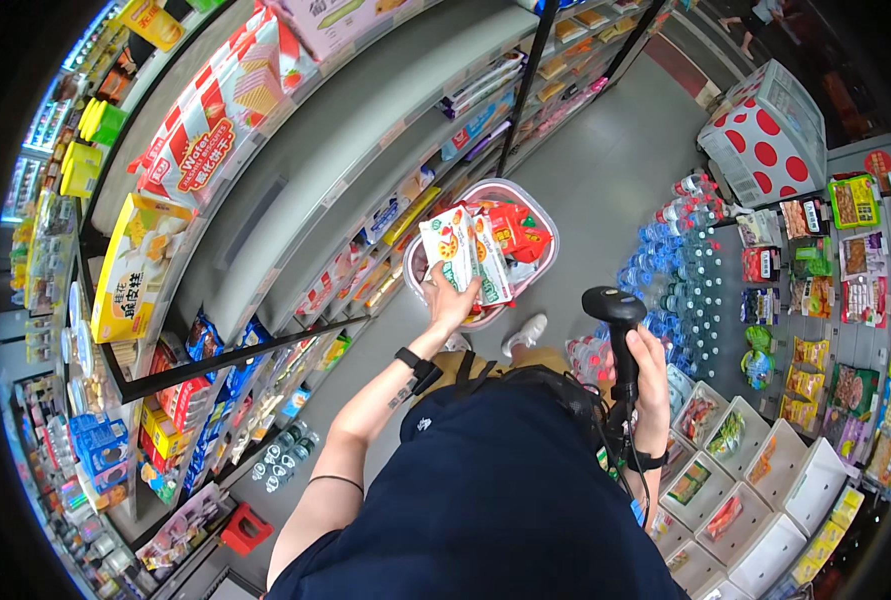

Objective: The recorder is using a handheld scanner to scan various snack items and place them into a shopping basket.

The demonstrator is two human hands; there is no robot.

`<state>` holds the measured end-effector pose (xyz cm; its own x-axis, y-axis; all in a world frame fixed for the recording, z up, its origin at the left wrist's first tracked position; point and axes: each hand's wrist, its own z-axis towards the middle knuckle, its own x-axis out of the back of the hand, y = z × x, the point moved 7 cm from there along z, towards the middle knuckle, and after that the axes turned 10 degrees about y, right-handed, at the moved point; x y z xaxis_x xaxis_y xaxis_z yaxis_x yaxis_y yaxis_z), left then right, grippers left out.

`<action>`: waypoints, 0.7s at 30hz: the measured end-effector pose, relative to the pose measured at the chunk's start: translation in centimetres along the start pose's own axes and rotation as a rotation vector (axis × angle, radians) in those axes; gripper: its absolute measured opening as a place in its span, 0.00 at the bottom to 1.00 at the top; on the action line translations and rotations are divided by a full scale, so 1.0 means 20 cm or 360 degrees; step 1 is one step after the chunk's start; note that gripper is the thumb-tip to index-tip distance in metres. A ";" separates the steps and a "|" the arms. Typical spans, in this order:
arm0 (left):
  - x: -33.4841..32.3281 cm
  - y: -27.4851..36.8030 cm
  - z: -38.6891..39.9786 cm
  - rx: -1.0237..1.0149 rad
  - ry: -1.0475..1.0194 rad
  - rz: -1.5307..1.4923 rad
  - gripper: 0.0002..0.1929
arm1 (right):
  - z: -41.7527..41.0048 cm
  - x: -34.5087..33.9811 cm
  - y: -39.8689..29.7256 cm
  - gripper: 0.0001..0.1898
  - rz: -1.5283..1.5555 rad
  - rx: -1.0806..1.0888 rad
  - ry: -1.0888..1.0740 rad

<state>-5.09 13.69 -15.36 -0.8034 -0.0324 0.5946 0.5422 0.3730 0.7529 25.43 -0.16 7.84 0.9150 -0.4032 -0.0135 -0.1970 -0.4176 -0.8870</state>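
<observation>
My left hand (451, 300) has its fingers on a white snack box (447, 241) with orange fruit pictures, at the near side of an oval plastic basket (549, 222). A similar white box (492, 262) lies just right of it, partly overlapped. Red snack packets (516, 231) fill the basket's far right part; what lies beneath is hidden. My right hand (646, 367) grips the handle of a black handheld barcode scanner (615, 306), its head pointing up and away from me, to the right of the basket. A cable hangs from the scanner beside my wrist.
Curved-looking shelves (318, 180) with packaged snacks run along the left. On the right floor stand many plastic drink bottles (670, 277), near white bins (723, 450) of packets and hanging snack packs (805, 375). A red-dotted white cooler (768, 142) is farther off, and a person (757, 19) is at the upper right.
</observation>
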 end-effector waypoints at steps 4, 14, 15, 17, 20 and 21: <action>-0.08 0.05 0.02 -0.0070 0.0350 0.0338 0.54 | 0.02 0.22 0.02 0.18 0.0031 0.0032 0.0070; -0.28 0.02 0.00 -0.0043 0.0439 0.0552 0.55 | 0.18 0.86 0.00 0.18 0.0099 0.0082 0.0102; -0.25 0.08 -0.02 -0.0157 0.0609 0.0709 0.52 | 0.19 0.91 0.02 0.18 0.0100 0.0022 0.0109; -0.22 0.31 -0.08 -0.0432 0.0838 0.0760 0.47 | 0.23 1.02 0.02 0.17 0.0114 -0.0001 0.0135; -0.21 0.81 -0.21 -0.0620 0.0535 -0.0036 0.27 | 0.27 1.13 -0.02 0.16 0.0158 0.0035 0.0058; -0.23 1.05 -0.29 -0.0755 0.0273 -0.0267 0.20 | 0.28 1.17 -0.04 0.16 0.0105 0.0047 0.0063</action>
<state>11.38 16.24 -0.63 -0.8584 -0.2215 0.4626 0.4933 -0.1092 0.8630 49.02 -4.65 5.59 0.8855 -0.4614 -0.0545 -0.2454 -0.3649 -0.8981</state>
